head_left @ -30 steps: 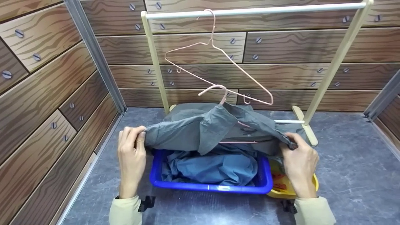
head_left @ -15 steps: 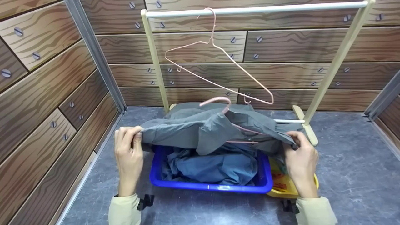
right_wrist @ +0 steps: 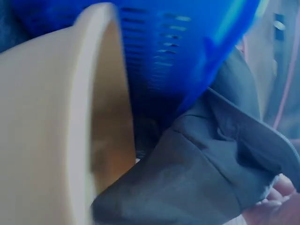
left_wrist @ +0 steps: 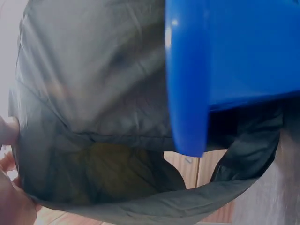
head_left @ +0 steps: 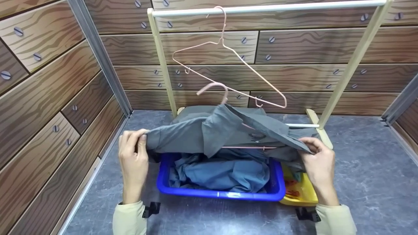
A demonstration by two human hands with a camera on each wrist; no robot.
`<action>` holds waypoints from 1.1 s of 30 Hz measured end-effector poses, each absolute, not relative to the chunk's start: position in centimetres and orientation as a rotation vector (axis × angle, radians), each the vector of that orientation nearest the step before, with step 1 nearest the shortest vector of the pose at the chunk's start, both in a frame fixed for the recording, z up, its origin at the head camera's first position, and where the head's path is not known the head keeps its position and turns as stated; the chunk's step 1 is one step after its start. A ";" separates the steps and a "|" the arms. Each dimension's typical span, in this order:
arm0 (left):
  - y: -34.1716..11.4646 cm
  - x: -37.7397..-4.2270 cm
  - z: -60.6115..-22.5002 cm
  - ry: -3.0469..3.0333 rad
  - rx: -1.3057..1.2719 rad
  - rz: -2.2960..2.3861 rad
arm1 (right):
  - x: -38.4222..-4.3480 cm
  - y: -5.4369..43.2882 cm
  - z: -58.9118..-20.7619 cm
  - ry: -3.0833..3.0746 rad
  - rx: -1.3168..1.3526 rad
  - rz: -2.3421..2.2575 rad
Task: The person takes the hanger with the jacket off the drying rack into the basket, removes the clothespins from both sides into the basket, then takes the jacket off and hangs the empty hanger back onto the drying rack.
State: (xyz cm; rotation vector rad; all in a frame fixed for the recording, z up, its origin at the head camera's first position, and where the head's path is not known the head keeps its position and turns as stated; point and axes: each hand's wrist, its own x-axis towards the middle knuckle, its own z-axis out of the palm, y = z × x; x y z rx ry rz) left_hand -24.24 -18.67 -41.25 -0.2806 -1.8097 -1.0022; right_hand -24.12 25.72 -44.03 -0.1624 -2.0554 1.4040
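A dark grey collared shirt (head_left: 183, 137) stretches between my two hands in the head view, above the near area of the rack. My left hand (head_left: 134, 160) pinches its left shoulder side, and my right hand (head_left: 318, 166) pinches the edge on the right. Inside the shirt is a pink hanger (head_left: 222, 90); its hook rises out past the collar and its lower bar shows through the front opening. In the left wrist view the shirt (left_wrist: 93, 70) hangs beside blue plastic. The right wrist view shows the right hand's fingers (right_wrist: 281, 185) on the cloth.
Below the shirt stands a blue basket (head_left: 218, 195) with blue-grey clothing (head_left: 225, 174) in it. A yellow bin (head_left: 305, 187) holding small orange-red things adjoins it on the right. Behind, a second pink hanger (head_left: 253, 73) hangs from the white rail (head_left: 294, 9) of a rack.
The hanger hook in the shirt dipped, then rose and shifted left. My left hand has moved slightly left, and my right hand slightly right, uncovering more of the yellow bin.
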 end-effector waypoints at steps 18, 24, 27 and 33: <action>-20.5 -24.4 -41.7 -1.877 -0.152 -0.993 | -23.1 25.6 -42.7 -1.804 0.395 1.759; -20.3 -24.6 -41.6 -1.861 -0.157 -1.001 | -23.0 26.3 -43.4 -2.053 0.344 1.637; -20.2 -24.5 -41.6 -1.864 -0.162 -1.002 | -23.0 26.3 -43.5 -2.131 0.269 1.587; -20.1 -24.3 -41.7 -1.867 -0.158 -1.020 | -22.6 25.3 -42.7 -2.063 0.236 1.552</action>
